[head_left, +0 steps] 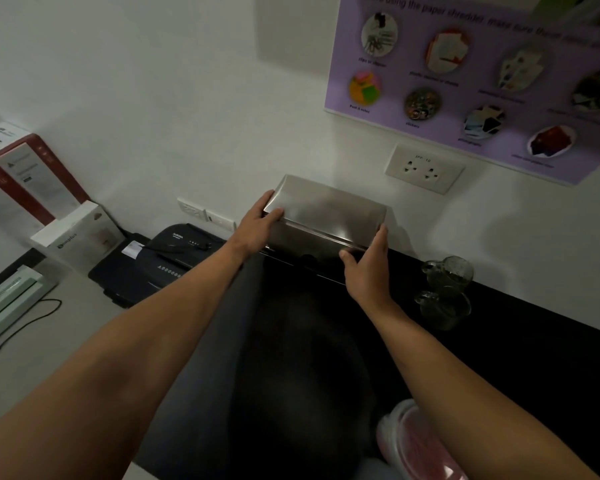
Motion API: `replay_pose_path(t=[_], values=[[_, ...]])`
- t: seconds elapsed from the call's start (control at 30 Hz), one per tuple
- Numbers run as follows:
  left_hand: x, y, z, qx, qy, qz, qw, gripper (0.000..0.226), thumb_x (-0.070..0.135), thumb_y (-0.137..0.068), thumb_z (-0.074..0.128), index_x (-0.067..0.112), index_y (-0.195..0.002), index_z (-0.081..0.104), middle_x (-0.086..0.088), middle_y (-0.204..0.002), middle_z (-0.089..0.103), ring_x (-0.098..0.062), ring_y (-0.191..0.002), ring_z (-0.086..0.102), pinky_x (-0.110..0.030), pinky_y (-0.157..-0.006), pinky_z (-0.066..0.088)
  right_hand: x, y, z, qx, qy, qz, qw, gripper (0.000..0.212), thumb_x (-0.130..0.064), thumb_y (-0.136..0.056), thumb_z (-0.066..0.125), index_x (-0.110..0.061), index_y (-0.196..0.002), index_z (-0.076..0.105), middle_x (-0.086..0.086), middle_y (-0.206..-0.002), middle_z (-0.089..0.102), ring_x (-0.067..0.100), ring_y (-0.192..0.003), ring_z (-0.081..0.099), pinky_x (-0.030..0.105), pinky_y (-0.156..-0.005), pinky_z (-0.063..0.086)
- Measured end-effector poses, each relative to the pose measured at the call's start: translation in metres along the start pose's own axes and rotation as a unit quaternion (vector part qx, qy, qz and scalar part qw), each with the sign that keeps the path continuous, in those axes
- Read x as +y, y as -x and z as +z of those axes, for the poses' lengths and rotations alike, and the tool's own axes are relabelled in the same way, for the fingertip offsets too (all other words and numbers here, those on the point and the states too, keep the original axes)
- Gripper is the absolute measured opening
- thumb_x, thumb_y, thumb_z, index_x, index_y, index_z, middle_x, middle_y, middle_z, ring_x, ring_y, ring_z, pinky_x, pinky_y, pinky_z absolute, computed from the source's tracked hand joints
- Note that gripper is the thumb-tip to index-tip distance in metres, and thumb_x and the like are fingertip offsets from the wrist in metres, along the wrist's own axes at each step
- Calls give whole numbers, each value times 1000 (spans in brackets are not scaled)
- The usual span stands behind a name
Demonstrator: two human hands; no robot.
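A rectangular stainless-steel tray (326,213) is tilted up against the white wall above the dark countertop (534,341). My left hand (257,223) grips its left end, thumb curled over the front face. My right hand (369,268) holds the tray's lower right corner, fingers up along the right edge and thumb under the bottom rim. Below the tray lies a dark appliance edge with a thin metal strip (309,268).
A black paper shredder (167,258) sits left of the tray. Two glass cups (445,289) stand to the right on the counter. Boxes (77,233) and a laminator (11,299) are at far left. A wall socket (423,169) and purple poster (482,74) hang above. A pink-lidded container (416,445) sits near the bottom.
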State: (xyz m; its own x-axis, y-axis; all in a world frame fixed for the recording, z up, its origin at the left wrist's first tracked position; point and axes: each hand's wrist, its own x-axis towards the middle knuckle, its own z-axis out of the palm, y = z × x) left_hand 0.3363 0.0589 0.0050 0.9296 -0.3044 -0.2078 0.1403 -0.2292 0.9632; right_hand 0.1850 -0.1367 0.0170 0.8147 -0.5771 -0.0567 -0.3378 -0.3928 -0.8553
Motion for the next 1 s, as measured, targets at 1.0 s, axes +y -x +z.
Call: replay_pose_path(t=[1.0], values=[[6,116,3,67,-94,12,993,66,37,-106,59,20,-163,33,-7,-165,44,-21,-147,45,-39,-121,38,10,35,-105,-102,77,-74,989,73,-41,-97,68,-23,-158,35,5,-162,41,23,-148,42,43,-119,38]])
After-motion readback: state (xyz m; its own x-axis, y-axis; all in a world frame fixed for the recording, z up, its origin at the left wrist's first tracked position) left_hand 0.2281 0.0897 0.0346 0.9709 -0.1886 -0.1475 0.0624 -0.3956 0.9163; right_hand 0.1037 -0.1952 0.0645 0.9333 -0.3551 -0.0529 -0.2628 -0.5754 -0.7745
